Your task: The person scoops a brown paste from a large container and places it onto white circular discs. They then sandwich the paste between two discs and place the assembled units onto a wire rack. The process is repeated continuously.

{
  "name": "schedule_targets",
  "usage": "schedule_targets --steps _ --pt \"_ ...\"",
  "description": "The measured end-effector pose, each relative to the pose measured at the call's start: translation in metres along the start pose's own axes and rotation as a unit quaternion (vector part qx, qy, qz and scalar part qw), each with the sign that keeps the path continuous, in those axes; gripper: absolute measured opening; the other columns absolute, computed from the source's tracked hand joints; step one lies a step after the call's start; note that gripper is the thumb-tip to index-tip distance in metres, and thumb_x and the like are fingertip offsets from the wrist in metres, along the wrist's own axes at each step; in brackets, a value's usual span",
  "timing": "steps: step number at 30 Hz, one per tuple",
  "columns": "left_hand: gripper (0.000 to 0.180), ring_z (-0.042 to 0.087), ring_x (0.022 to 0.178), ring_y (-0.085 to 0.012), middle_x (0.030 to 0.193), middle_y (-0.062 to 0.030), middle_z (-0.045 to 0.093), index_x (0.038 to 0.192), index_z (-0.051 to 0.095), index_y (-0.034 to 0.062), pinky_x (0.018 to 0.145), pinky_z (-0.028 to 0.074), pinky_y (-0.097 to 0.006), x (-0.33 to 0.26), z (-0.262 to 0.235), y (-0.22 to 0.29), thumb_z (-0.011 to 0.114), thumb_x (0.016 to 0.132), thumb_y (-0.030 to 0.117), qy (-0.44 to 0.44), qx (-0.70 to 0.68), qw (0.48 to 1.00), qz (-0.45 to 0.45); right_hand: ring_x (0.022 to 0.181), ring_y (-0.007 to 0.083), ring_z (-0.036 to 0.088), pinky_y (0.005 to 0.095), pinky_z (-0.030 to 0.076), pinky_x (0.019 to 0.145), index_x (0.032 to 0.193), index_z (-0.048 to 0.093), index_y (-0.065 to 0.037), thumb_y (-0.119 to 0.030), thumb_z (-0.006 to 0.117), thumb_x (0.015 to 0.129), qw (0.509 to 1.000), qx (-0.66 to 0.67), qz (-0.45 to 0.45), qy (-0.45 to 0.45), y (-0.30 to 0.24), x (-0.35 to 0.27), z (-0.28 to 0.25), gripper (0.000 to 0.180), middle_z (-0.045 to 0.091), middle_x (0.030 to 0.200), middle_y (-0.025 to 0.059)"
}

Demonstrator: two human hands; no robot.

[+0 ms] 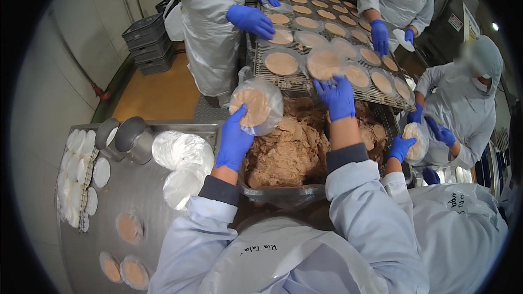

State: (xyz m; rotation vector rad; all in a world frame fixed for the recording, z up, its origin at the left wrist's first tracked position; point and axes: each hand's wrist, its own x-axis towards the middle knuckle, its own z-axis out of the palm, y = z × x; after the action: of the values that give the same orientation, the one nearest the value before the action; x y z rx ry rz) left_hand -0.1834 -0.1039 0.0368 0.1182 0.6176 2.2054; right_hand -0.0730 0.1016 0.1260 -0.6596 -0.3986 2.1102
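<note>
- Head view: a steel tabletop [117,198] spans the left of a busy food workroom, with co-workers [210,27] in white gowns and blue gloves gathered around.
- Ahead, a wire rack [291,81] carries rows of flat, round rack patties [308,23], many of them on clear film.
- Between the wearer and the rack sits a deep tub [283,191] heaped with ground meat [289,152].
- Metal rings [133,139] and a pile of film sheets [188,158] lie on the tabletop, well apart from three table patties [129,227] near its lower edge.
- The wearer's left hand [234,141] holds up the held patty [251,106] and its film over the tub's left side, fingers closed on the near edge.
- The right hand [336,98] reaches over the tub to the front patty [325,64] at the rack's near edge; its fingers are partly bent and a little spread. Whether they pinch the film cannot be told.
- Good handling here probably means supporting each patty from below, keeping it flat, gripping film rather than meat, and letting go gently so that the round neither folds nor slides tubward; overlapping a neighbour looks the likeliest slip.
</note>
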Motion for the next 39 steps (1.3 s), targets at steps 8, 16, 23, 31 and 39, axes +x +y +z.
schedule_targets --steps 8,16,23,31,39 --pt "0.046 0.046 0.111 -0.0301 0.121 -0.0176 0.045 0.12 0.039 -0.0007 0.095 0.037 -0.046 0.008 -0.056 0.003 0.048 0.086 0.029 0.03 -0.06 0.996 -0.063 0.124 0.0293 0.03 0.0442 0.026 0.101 0.133 0.021 -0.006 -0.029 0.042 0.087 0.991 0.068 0.089 0.069 0.062 -0.008 -0.11 0.055 0.024 0.138 0.0126" --pt "0.047 0.043 0.113 -0.0333 0.123 -0.019 0.042 0.123 0.035 0.0005 0.094 0.036 -0.05 0.046 0.037 -0.023 0.048 0.088 0.028 -0.12 -0.065 0.989 -0.063 0.122 0.0322 0.033 0.0467 0.03 0.099 0.132 0.023 -0.007 -0.035 0.053 0.082 1.0 0.015 -0.016 -0.022 0.009 -0.015 -0.059 0.065 0.031 0.134 0.0132" --pt "0.047 0.049 0.108 -0.029 0.12 -0.0175 0.045 0.122 0.037 -0.0022 0.09 0.043 -0.041 0.073 0.009 -0.052 0.055 0.084 0.02 -0.049 0.068 0.996 -0.044 0.113 0.0291 0.045 0.0472 0.037 0.095 0.125 0.036 -0.005 -0.016 0.047 0.087 0.999 0.026 -0.015 -0.039 0.024 0.001 -0.072 0.042 0.043 0.125 0.015" --pt "0.049 0.046 0.111 -0.0263 0.121 -0.0147 0.046 0.124 0.036 0.0001 0.096 0.036 -0.04 -0.026 0.014 0.001 0.046 0.088 0.032 -0.085 0.03 0.995 0.044 0.099 0.019 0.053 0.029 0.041 0.087 0.115 0.048 0.005 -0.013 0.062 0.078 0.92 -0.297 -0.146 -0.21 0.098 -0.063 -0.024 0.044 0.053 0.111 0.0111" --pt "0.036 0.055 0.097 -0.0204 0.109 -0.0125 0.054 0.114 0.048 -0.0016 0.085 0.045 -0.031 -0.156 -0.113 0.087 0.056 0.081 0.009 0.14 0.081 0.964 0.209 0.11 0.026 0.044 0.0463 0.03 0.093 0.121 0.046 -0.013 -0.031 0.056 0.08 0.917 -0.232 0.187 -0.266 0.172 -0.077 -0.021 0.046 0.047 0.122 0.0104"
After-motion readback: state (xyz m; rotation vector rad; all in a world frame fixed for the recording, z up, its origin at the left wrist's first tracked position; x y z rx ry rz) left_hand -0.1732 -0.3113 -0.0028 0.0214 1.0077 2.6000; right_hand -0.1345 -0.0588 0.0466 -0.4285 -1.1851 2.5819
